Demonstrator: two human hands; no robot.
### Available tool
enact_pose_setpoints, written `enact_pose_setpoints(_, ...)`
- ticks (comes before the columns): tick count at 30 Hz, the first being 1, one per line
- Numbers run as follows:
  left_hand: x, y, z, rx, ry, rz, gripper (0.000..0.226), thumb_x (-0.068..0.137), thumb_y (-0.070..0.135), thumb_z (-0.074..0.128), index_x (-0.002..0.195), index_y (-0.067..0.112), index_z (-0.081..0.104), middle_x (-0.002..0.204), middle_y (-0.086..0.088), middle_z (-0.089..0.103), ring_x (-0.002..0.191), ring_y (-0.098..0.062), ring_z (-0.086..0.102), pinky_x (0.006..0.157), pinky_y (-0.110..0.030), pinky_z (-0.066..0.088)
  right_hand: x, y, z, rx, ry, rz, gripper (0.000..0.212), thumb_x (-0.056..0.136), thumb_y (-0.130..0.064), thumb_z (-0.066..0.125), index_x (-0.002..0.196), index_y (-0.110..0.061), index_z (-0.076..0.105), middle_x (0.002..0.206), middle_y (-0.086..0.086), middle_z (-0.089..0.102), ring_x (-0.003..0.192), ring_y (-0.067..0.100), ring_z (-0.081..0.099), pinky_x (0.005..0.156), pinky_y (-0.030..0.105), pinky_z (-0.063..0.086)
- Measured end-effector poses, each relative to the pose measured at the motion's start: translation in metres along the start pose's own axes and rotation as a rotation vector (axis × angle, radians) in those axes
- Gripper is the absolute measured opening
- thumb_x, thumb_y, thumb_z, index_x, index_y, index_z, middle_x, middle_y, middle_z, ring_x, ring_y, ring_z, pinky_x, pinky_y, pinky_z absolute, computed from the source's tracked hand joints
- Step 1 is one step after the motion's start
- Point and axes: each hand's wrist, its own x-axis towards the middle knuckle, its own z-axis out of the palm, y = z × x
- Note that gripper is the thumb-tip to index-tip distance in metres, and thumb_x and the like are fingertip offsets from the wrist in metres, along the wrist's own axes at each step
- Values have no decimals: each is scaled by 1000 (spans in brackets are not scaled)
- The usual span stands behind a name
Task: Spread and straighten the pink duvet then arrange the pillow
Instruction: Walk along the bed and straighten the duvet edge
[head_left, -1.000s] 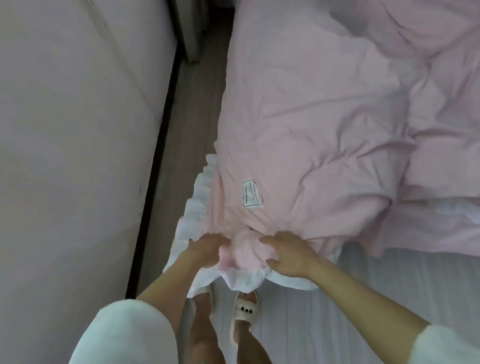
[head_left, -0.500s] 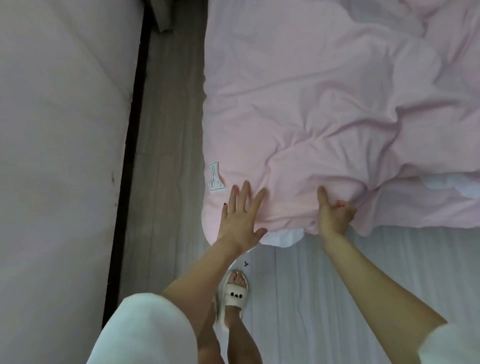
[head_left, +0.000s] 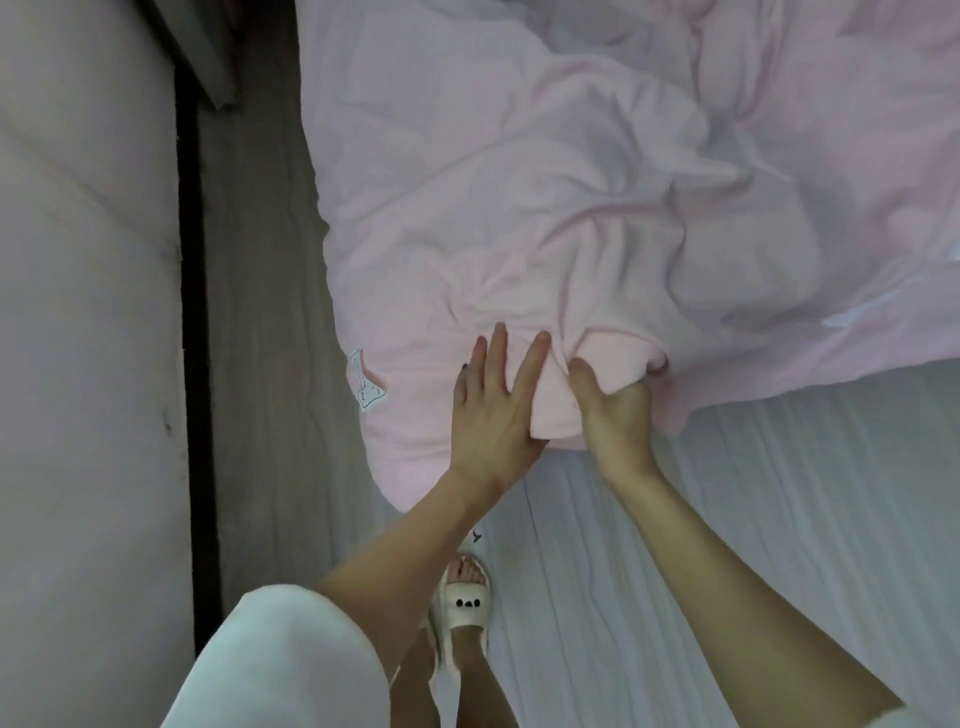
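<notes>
The pink duvet (head_left: 545, 208) lies crumpled over the bed, its near edge running across the middle of the view. A white care label (head_left: 365, 388) hangs at its left corner. My left hand (head_left: 493, 410) lies flat on the duvet's near corner, fingers spread. Just to its right, my right hand (head_left: 615, 410) is shut on a bunched fold of the duvet edge. No pillow is in view.
A white striped sheet (head_left: 779, 519) covers the bed below the duvet. A strip of wooden floor (head_left: 260, 312) runs between the bed and a pale wall (head_left: 83, 364) on the left. My slippered foot (head_left: 465, 603) stands at the bed's corner.
The duvet corner has been drawn out flatter toward the bed corner. My right hand has moved left, close to my left hand, and gathered a thicker fold of the edge.
</notes>
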Motion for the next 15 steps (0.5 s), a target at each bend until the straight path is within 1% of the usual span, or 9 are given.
enact_pose_setpoints(1, 3, 5, -9, -94, -40, 5, 91, 68, 13, 68, 146, 23, 20, 142, -17, 46, 127, -39, 47, 95, -48, 49, -5, -3, -7, -4, -10, -46, 8, 91, -8, 57, 96, -15, 58, 84, -17, 62, 70, -12, 60, 68, 2, 44)
enact_pose_setpoints(3, 7, 4, -25, -205, -57, -38, 71, 72, 3, 53, 140, 16, 38, 122, -13, 62, 107, -37, 58, 78, -40, 49, -14, -6, -22, -48, -39, -144, 7, 95, -13, 51, 101, -13, 55, 85, -13, 60, 72, -12, 58, 69, 5, 43)
enact_pose_setpoints(5, 13, -2, -42, -213, 1, -35, 58, 70, 9, 45, 129, 9, 50, 100, -15, 67, 88, -39, 61, 67, -39, 47, -19, 1, -38, -254, 10, -263, 22, 95, -21, 40, 106, -5, 51, 88, 0, 58, 78, 5, 56, 70, 16, 40)
enact_pose_setpoints(7, 17, -10, -57, -207, 16, 13, 54, 68, 14, 42, 120, 5, 54, 91, -16, 68, 79, -39, 62, 63, -40, 49, -19, 10, -49, -526, 103, -424, 33, 87, -20, 35, 115, -4, 45, 105, 12, 57, 95, 22, 54, 76, 25, 41)
enact_pose_setpoints(9, 15, -12, -67, -216, -7, 29, 50, 69, 18, 42, 115, 5, 56, 90, -15, 69, 79, -39, 63, 64, -39, 49, -12, 12, -57, -707, 202, -536, 44, 80, -16, 44, 124, -10, 38, 125, 21, 52, 113, 26, 47, 86, 36, 45)
enact_pose_setpoints(10, 11, -11, -72, -232, -10, 18, 49, 70, 21, 41, 113, 5, 58, 92, -14, 70, 82, -38, 63, 67, -39, 50, -7, 7, -59, -791, 192, -506, 59, 78, -17, 53, 134, -12, 33, 138, 22, 42, 126, 28, 40, 94, 42, 43)
enact_pose_setpoints(12, 5, -11, -81, -286, -11, -45, 54, 68, 27, 38, 111, 7, 62, 98, -12, 71, 89, -36, 64, 74, -37, 50, 8, -3, -55, -1047, -34, -272, 100, 75, -34, 68, 150, -20, 5, 158, 17, 3, 145, 33, 8, 109, 58, 23)
enact_pose_setpoints(13, 2, -10, -86, -305, -4, -90, 54, 66, 27, 38, 110, 8, 64, 100, -12, 72, 92, -34, 64, 77, -37, 50, 17, -6, -51, -1180, -176, -179, 112, 73, -47, 68, 150, -25, -10, 159, 11, -13, 146, 34, -8, 111, 62, 13)
enact_pose_setpoints(15, -3, -6, -93, -315, 10, -159, 53, 65, 23, 40, 107, 7, 66, 101, -12, 72, 94, -33, 64, 79, -36, 50, 29, -9, -43, -1321, -327, -148, 114, 73, -57, 63, 147, -30, -19, 157, 7, -22, 145, 34, -14, 110, 64, 7)
